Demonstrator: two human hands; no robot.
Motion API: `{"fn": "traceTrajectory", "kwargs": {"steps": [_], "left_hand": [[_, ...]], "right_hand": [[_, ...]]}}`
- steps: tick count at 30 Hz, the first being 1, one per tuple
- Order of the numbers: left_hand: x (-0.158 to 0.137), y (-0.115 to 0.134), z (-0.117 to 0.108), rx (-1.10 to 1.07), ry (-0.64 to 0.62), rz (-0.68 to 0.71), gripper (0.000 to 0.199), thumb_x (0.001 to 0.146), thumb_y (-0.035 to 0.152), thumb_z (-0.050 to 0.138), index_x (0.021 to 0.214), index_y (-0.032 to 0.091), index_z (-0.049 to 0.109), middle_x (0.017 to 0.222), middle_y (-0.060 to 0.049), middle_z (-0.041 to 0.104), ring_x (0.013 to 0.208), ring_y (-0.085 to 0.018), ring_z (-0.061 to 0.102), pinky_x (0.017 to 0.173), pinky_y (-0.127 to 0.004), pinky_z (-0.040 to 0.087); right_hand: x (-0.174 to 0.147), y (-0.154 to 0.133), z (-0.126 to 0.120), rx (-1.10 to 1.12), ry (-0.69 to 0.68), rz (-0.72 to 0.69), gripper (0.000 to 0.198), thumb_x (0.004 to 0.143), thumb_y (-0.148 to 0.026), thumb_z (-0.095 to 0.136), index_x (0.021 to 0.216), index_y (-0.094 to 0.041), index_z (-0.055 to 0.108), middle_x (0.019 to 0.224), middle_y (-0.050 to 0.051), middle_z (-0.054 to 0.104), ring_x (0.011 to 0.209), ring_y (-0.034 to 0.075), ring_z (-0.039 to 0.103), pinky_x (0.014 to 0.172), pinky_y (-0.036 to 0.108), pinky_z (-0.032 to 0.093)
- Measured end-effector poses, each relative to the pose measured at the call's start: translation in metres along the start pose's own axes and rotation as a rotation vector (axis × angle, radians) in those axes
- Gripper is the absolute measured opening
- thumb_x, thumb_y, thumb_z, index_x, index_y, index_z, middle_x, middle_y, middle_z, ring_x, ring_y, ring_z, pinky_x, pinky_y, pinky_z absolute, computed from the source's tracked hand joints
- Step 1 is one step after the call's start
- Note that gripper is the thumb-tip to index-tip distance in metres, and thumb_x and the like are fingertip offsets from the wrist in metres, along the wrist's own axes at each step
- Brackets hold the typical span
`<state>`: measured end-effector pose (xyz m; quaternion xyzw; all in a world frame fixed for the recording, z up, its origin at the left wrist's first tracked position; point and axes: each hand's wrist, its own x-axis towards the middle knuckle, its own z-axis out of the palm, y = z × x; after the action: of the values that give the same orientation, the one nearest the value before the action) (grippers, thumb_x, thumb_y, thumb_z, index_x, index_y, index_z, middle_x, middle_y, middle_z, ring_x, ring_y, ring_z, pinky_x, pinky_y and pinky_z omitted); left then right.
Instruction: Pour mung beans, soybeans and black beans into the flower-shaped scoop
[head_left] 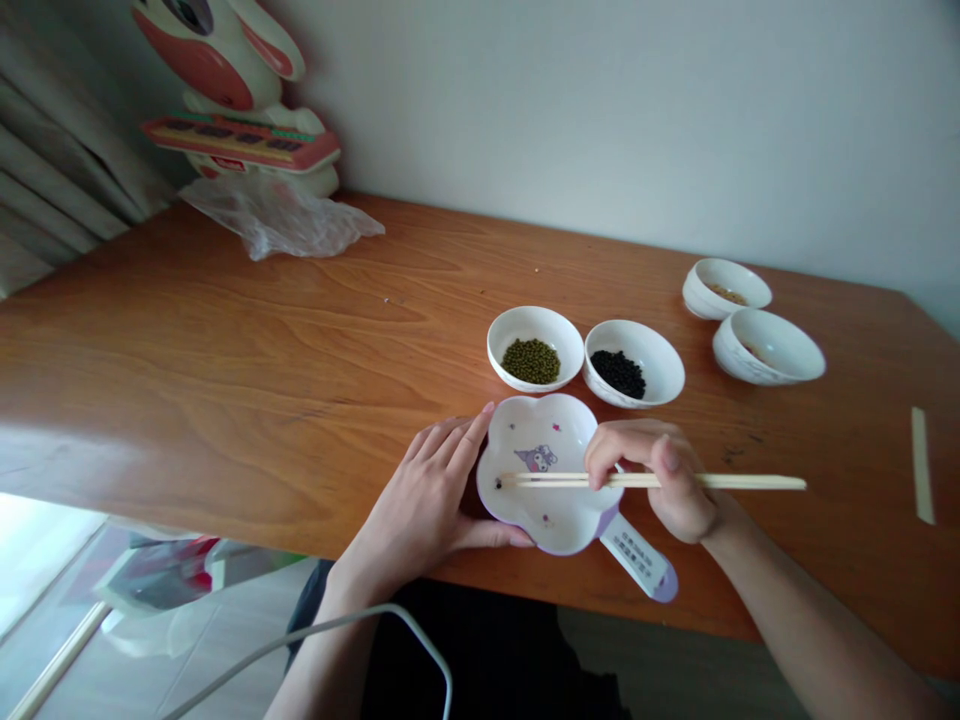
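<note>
A flower-shaped white bowl (559, 525) with a lilac rim, a cartoon print and a labelled handle lies near the table's front edge. My left hand (439, 490) holds it at the left side, index finger on the upper rim and thumb along the lower one. Wooden chopsticks (720, 482) are gripped in my right hand (667, 475), pointing left across the bowl. At their tips is a small black bean (499, 484); whether they pinch it I cannot tell. Just behind stand a white bowl of green beans (531, 361) and a white bowl of black beans (619, 373).
Two more white bowls, a rear one (705, 295) and a front one (780, 350), stand at the right with a little pale food inside. A toy keyboard (247, 145) and a clear plastic bag (292, 220) are at the back left. A grey cable (337, 622) crosses my left forearm.
</note>
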<state>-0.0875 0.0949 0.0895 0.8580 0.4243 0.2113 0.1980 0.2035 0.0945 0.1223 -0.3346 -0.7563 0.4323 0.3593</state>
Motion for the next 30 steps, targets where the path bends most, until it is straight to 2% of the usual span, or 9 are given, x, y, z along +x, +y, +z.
{"fn": "traceTrajectory", "kwargs": {"steps": [6, 13, 20, 30], "left_hand": [[-0.001, 0.001, 0.000, 0.004, -0.005, -0.002, 0.126, 0.070, 0.088, 0.065, 0.166, 0.023, 0.016, 0.157, -0.018, 0.049, 0.139, -0.038, 0.051, 0.117, -0.054, 0.040], [0.000, 0.000, 0.001, 0.004, 0.003, 0.004, 0.127, 0.070, 0.088, 0.066, 0.167, 0.023, 0.015, 0.156, -0.019, 0.050, 0.139, -0.040, 0.052, 0.116, -0.056, 0.040], [-0.001, 0.000, 0.000, 0.006, -0.003, -0.001, 0.126, 0.070, 0.089, 0.065, 0.166, 0.022, 0.017, 0.156, -0.018, 0.050, 0.138, -0.038, 0.052, 0.117, -0.054, 0.039], [0.000, 0.001, 0.000, 0.005, 0.002, -0.012, 0.125, 0.070, 0.088, 0.066, 0.166, 0.021, 0.019, 0.155, -0.018, 0.051, 0.138, -0.037, 0.052, 0.116, -0.053, 0.040]], "right_hand": [[0.000, 0.000, 0.001, 0.014, -0.025, 0.011, 0.076, 0.105, -0.066, 0.013, 0.082, -0.021, 0.070, 0.075, 0.006, 0.067, 0.070, 0.020, 0.061, 0.068, 0.035, 0.045], [0.001, 0.000, 0.003, 0.024, -0.028, -0.035, 0.073, 0.107, -0.062, 0.016, 0.083, -0.021, 0.071, 0.075, 0.006, 0.068, 0.069, 0.019, 0.062, 0.067, 0.035, 0.046], [0.001, -0.005, -0.005, 0.009, -0.053, -0.030, 0.078, 0.103, -0.071, 0.015, 0.078, -0.021, 0.070, 0.071, 0.006, 0.067, 0.066, 0.020, 0.061, 0.066, 0.036, 0.044], [0.000, -0.009, -0.016, 0.043, 0.004, -0.048, 0.076, 0.106, -0.064, 0.019, 0.071, -0.021, 0.070, 0.063, 0.006, 0.065, 0.060, 0.019, 0.058, 0.062, 0.035, 0.040]]}}
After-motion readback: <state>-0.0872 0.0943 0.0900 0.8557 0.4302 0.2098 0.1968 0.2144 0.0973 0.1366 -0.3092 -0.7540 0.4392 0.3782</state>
